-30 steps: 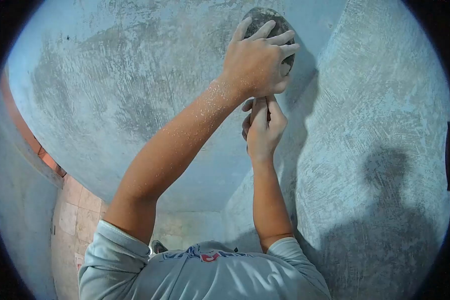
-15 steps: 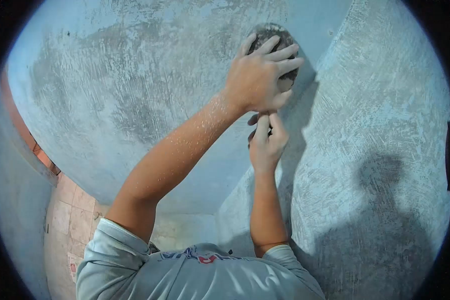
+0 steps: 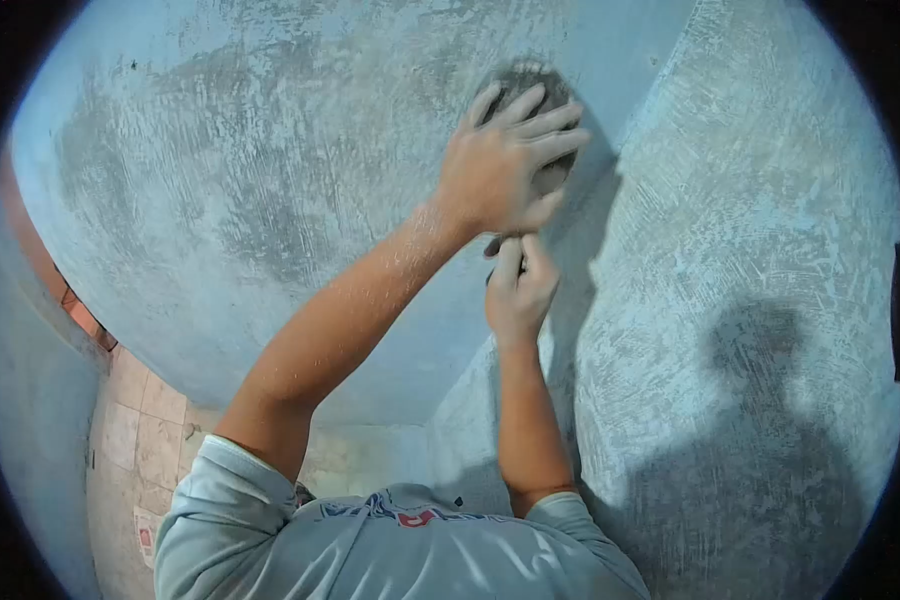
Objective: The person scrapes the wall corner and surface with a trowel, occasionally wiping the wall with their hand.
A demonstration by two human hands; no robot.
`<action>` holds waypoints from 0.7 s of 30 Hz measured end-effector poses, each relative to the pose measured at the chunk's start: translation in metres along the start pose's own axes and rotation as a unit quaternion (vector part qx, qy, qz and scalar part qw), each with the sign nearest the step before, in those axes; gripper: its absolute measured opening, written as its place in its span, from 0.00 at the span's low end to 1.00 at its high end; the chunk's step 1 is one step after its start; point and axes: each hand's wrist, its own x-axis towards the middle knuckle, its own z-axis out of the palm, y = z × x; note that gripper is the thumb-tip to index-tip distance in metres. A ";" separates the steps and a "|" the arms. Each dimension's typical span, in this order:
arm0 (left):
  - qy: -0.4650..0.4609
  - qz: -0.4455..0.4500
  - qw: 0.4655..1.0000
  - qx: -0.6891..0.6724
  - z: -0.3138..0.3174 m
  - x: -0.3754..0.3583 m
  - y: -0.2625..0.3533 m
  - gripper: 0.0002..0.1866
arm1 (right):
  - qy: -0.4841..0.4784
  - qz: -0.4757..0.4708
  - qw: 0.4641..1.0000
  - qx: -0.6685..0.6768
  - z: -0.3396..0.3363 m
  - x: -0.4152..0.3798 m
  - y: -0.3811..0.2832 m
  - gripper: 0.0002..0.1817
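A dark, mottled tool point(image 3: 530, 76) with a rounded upper edge lies against the wall point(image 3: 185, 150), right of center in the upper frame, mostly covered. The wall is pale blue, streaked with rough gray patches across the upper left.

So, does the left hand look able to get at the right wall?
Probably yes: the left hand, spread on a dark pad, is close to the right wall, and nothing visible lies between.

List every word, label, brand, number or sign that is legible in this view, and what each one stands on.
No text reads clearly.
Shirt front: blue and red print, too slanted and blurred to read.
Pale floor piece: red mark, too small to tell.
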 end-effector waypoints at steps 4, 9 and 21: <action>-0.006 -0.021 1.000 -0.012 0.000 -0.016 0.006 0.31 | 0.011 0.002 1.000 -0.018 0.008 -0.024 0.012 0.12; -0.069 -0.058 0.995 -0.050 0.011 -0.130 0.019 0.31 | 0.010 0.021 0.999 -0.034 0.029 -0.127 0.060 0.14; -0.012 -0.010 1.000 -0.021 0.000 -0.032 -0.004 0.34 | 0.002 0.008 0.999 -0.045 0.017 -0.039 0.023 0.12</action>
